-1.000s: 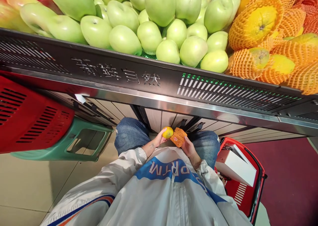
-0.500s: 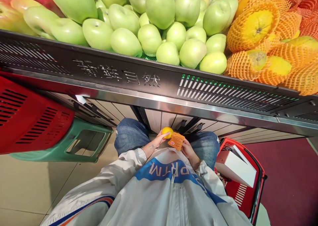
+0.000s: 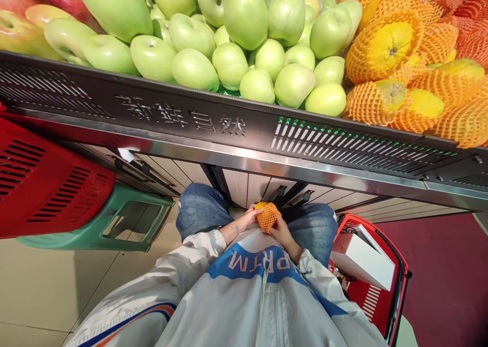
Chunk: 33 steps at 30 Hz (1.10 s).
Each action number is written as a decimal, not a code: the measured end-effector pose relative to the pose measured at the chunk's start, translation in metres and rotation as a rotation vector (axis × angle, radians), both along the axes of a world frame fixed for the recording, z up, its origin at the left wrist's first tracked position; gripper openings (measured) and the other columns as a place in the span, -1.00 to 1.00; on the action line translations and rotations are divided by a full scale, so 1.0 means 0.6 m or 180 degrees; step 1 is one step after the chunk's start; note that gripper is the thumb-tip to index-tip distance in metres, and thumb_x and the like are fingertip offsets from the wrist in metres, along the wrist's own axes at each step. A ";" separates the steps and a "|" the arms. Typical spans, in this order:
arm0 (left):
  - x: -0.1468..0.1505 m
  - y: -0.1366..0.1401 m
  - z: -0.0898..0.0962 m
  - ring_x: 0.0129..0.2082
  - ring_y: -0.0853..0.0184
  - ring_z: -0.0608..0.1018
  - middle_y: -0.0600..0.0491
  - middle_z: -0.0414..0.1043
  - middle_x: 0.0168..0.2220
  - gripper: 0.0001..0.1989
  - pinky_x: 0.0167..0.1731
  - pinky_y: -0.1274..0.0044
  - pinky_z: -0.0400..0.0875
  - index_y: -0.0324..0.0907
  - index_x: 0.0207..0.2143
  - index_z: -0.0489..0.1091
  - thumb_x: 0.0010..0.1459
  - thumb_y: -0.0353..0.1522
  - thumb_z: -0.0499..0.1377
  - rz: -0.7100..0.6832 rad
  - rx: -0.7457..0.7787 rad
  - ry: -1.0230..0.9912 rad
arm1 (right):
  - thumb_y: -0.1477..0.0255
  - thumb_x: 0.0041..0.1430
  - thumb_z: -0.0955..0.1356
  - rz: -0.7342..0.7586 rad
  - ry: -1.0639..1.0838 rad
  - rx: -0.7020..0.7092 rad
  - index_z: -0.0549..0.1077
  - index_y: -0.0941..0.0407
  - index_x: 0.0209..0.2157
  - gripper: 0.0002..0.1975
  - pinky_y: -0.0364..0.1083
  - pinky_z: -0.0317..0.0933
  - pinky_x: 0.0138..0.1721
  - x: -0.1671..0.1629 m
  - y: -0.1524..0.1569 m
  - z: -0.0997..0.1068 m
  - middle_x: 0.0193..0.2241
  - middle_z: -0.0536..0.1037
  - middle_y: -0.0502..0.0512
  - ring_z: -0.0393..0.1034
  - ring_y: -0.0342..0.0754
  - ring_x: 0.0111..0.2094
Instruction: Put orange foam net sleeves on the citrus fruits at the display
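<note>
Low in front of my lap, my left hand (image 3: 248,216) is closed on an orange (image 3: 260,204), its yellow-orange skin showing at the far left side. An orange foam net sleeve (image 3: 269,216) covers much of the fruit. On the other side, my right hand (image 3: 281,229) grips the sleeve with its fingers bent round the near right edge. The fingertips under the net are partly hidden. Both hands are close together, between my knees.
Ahead is a black display shelf (image 3: 183,114) with green apples (image 3: 257,85) and net-wrapped oranges (image 3: 394,39). A red basket (image 3: 82,212) rests on a green stool (image 3: 129,197) at left. To my right, another red basket (image 3: 398,296) holds a white box (image 3: 364,260).
The net sleeve has moved left over the orange, which was mostly bare before. My right hand has shifted left with it, closer to my left hand.
</note>
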<state>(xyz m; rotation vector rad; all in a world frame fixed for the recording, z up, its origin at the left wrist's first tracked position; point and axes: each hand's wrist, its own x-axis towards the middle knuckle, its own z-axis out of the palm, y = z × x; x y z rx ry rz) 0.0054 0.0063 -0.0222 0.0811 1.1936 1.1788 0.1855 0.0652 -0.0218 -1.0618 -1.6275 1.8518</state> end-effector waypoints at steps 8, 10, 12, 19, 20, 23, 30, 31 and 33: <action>0.002 -0.003 0.004 -0.09 0.14 0.54 -0.12 0.48 0.00 -0.61 -0.18 0.41 0.44 -0.21 0.06 0.27 0.23 -0.26 0.19 -0.0130 0.0163 -0.0175 | 0.38 -0.12 0.50 0.0152 -0.0651 0.0818 0.46 0.13 -0.07 -0.50 0.11 0.32 0.00 0.000 0.002 -0.008 -0.06 0.58 0.20 0.47 0.14 -0.05; 0.002 -0.003 0.000 -0.08 0.12 0.54 -0.13 0.48 -0.01 -0.58 -0.15 0.40 0.43 -0.22 0.05 0.28 0.20 -0.24 0.21 -0.0089 0.0157 -0.0145 | 0.43 -0.13 0.47 0.0144 -0.0845 0.0933 0.46 0.14 -0.15 -0.59 0.05 0.34 -0.14 0.000 0.001 -0.008 -0.17 0.60 0.18 0.48 0.11 -0.18; 0.001 -0.004 -0.004 -0.04 0.10 0.54 -0.13 0.49 -0.01 -0.54 -0.09 0.37 0.43 -0.22 0.07 0.29 0.18 -0.22 0.23 -0.0033 0.0165 -0.0133 | 0.49 -0.16 0.43 0.0105 -0.1073 0.1036 0.43 0.13 -0.28 -0.71 -0.01 0.29 -0.31 0.001 -0.001 -0.009 -0.34 0.57 0.12 0.43 0.05 -0.35; 0.001 -0.008 -0.004 0.12 0.04 0.50 -0.19 0.45 0.11 -0.44 0.13 0.28 0.38 -0.25 0.13 0.32 0.09 -0.33 0.35 0.0074 0.0301 -0.0310 | 0.51 -0.18 0.40 0.0077 -0.1300 0.1323 0.27 0.08 -0.50 -0.80 -0.11 0.05 -0.47 -0.002 -0.004 0.005 -0.57 0.37 -0.03 0.22 -0.09 -0.53; 0.001 -0.008 -0.002 0.12 0.04 0.50 -0.20 0.47 0.09 -0.44 0.15 0.29 0.37 -0.26 0.11 0.34 0.07 -0.37 0.36 0.0088 0.0309 -0.0331 | 0.51 -0.18 0.40 0.0056 -0.1281 0.1351 0.27 0.08 -0.51 -0.80 -0.11 0.05 -0.47 -0.003 -0.005 0.012 -0.58 0.37 -0.03 0.21 -0.09 -0.53; -0.001 -0.005 0.006 0.14 0.03 0.49 -0.22 0.49 0.07 -0.54 0.16 0.31 0.37 -0.32 0.08 0.39 0.15 -0.34 0.30 0.0095 0.0380 -0.0471 | 0.43 -0.05 0.40 -0.0043 -0.1153 0.1458 0.36 0.10 -0.42 -0.86 -0.08 0.15 -0.41 -0.002 -0.008 0.038 -0.46 0.45 0.04 0.24 -0.08 -0.49; -0.014 -0.003 0.029 0.21 0.06 0.45 -0.22 0.42 0.17 -0.52 0.18 0.30 0.36 -0.30 0.13 0.40 0.30 -0.17 0.10 0.0007 0.0566 -0.0797 | 0.09 0.09 0.46 -0.1137 -0.0217 0.0402 0.38 0.07 -0.21 -0.60 -0.11 0.21 -0.42 0.001 0.001 0.066 -0.25 0.44 0.08 0.25 -0.13 -0.45; -0.014 -0.004 0.030 0.21 0.05 0.45 -0.23 0.42 0.16 -0.52 0.18 0.29 0.36 -0.30 0.12 0.40 0.28 -0.17 0.12 -0.0022 0.0581 -0.0808 | 0.04 0.08 0.45 -0.1053 -0.0190 0.0197 0.38 0.07 -0.22 -0.57 -0.12 0.19 -0.47 0.000 0.003 0.063 -0.30 0.44 0.06 0.26 -0.13 -0.48; -0.012 -0.007 0.030 0.19 0.00 0.46 -0.26 0.43 0.14 -0.50 0.18 0.25 0.35 -0.33 0.11 0.41 0.23 -0.18 0.18 -0.0124 0.0589 -0.0826 | -0.04 0.05 0.44 -0.0751 -0.0039 -0.0277 0.42 0.09 -0.23 -0.50 -0.10 0.24 -0.49 -0.004 0.005 0.057 -0.35 0.49 0.07 0.34 -0.09 -0.47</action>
